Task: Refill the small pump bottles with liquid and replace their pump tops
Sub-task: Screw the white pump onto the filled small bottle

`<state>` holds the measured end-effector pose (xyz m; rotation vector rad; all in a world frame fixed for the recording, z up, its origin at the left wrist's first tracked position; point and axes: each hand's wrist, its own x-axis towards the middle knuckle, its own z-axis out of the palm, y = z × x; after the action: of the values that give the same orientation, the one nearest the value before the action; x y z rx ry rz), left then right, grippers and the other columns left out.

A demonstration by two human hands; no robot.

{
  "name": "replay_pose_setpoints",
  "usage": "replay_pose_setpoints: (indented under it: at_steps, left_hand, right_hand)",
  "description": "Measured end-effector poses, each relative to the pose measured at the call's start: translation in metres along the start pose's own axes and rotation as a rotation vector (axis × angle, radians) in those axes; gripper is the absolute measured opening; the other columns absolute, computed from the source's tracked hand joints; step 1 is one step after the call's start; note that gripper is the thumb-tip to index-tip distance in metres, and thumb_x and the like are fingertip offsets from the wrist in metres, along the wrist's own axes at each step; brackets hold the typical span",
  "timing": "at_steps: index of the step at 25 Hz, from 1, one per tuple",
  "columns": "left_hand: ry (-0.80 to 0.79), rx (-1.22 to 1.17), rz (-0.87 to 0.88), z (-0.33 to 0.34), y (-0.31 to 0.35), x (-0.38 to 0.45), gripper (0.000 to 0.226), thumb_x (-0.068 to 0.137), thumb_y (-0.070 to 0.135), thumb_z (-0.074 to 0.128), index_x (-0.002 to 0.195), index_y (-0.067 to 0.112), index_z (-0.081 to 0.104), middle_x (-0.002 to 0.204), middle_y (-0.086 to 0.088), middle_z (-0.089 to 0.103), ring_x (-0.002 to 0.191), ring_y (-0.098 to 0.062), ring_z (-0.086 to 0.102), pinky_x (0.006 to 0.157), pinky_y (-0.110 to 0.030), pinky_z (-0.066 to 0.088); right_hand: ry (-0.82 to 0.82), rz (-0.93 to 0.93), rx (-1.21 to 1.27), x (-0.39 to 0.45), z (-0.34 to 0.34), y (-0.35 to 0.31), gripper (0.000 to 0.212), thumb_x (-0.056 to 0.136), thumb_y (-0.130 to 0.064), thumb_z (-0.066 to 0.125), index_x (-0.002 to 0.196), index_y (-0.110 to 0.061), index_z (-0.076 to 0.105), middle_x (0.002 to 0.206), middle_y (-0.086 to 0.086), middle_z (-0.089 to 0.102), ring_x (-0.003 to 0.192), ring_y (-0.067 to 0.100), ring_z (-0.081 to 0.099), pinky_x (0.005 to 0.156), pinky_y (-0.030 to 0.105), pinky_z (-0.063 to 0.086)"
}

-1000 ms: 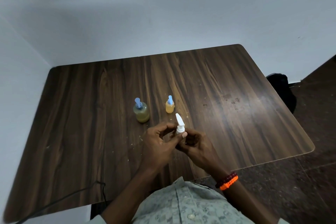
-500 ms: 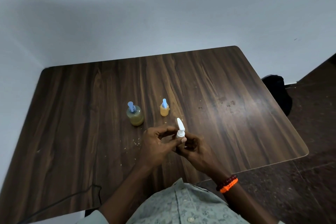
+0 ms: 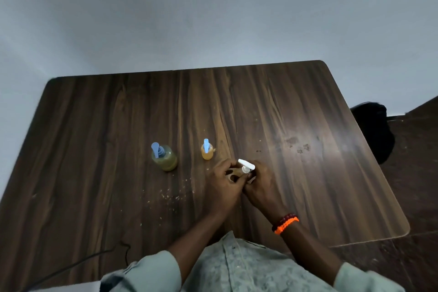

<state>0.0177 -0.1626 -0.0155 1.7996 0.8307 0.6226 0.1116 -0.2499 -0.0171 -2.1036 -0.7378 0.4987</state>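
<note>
1. Under both hands, the dark wooden worktop (image 3: 296, 106) carries everything; pale crumbs lie scattered on it just to the left of the hands.
2. Beyond the hands and to their left stands the big bottle (image 3: 166, 158), holding yellow-green liquid, its blue pump top in place.
3. Just beyond the left hand stands the small orange bottle (image 3: 207, 151), also capped with a blue pump top and apart from the fingers.
4. The left hand (image 3: 224, 185) and right hand (image 3: 260, 185) are pressed together, both curled round a third small bottle (image 3: 237, 171) held between them close to the worktop; whether it touches the surface I cannot tell.
5. Its white pump top (image 3: 246, 165) sticks out above the fingers, nozzle pointing right.
6. Judgement: the step in hand looks like seating or screwing this white top onto its bottle, the two other bottles appearing finished.
7. The next move probably calls for one hand to steady the bottle while the other twists the collar tight, then setting it upright beside the others without tipping liquid out.
</note>
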Motion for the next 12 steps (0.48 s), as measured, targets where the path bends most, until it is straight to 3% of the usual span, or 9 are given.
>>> replay_pose_setpoints:
  at_steps: [3, 7, 9, 12]
  left_hand:
    - [-0.007, -0.022, -0.137, -0.002, -0.017, 0.011, 0.025, 0.077, 0.015, 0.091, 0.099, 0.016, 0.078, 0.096, 0.004, 0.079, 0.094, -0.006, 0.074, 0.086, -0.026, 0.061]
    - [0.093, -0.035, -0.455, -0.039, -0.057, 0.014, 0.028, 0.078, 0.009, 0.089, 0.100, 0.019, 0.075, 0.092, 0.009, 0.077, 0.093, -0.010, 0.075, 0.083, -0.025, 0.062]
    - [0.146, -0.005, -0.524, -0.056, -0.071, 0.015, 0.026, 0.079, 0.006, 0.088, 0.100, 0.014, 0.075, 0.088, 0.009, 0.075, 0.091, -0.015, 0.075, 0.079, -0.021, 0.060]
    - [0.137, 0.057, -0.548, -0.065, -0.077, 0.019, 0.029, 0.083, 0.006, 0.086, 0.109, 0.005, 0.074, 0.093, 0.001, 0.075, 0.094, -0.019, 0.074, 0.083, -0.026, 0.061]
  right_hand:
    - [-0.061, -0.039, -0.045, 0.031, -0.003, 0.009, 0.022, 0.078, 0.007, 0.079, 0.098, 0.002, 0.075, 0.096, 0.016, 0.073, 0.090, 0.027, 0.068, 0.078, 0.037, 0.054]
    - [-0.117, -0.053, -0.114, 0.074, -0.004, 0.017, 0.022, 0.078, 0.012, 0.074, 0.098, 0.003, 0.075, 0.099, 0.018, 0.074, 0.095, 0.034, 0.070, 0.078, 0.026, 0.046]
    - [-0.157, -0.056, -0.136, 0.091, -0.001, 0.021, 0.019, 0.083, 0.012, 0.070, 0.099, 0.005, 0.076, 0.102, 0.020, 0.074, 0.098, 0.037, 0.070, 0.075, 0.020, 0.039]
    - [-0.231, -0.052, -0.147, 0.109, 0.004, 0.022, 0.021, 0.085, 0.009, 0.070, 0.105, 0.006, 0.077, 0.110, 0.022, 0.074, 0.104, 0.036, 0.069, 0.076, 0.016, 0.038]
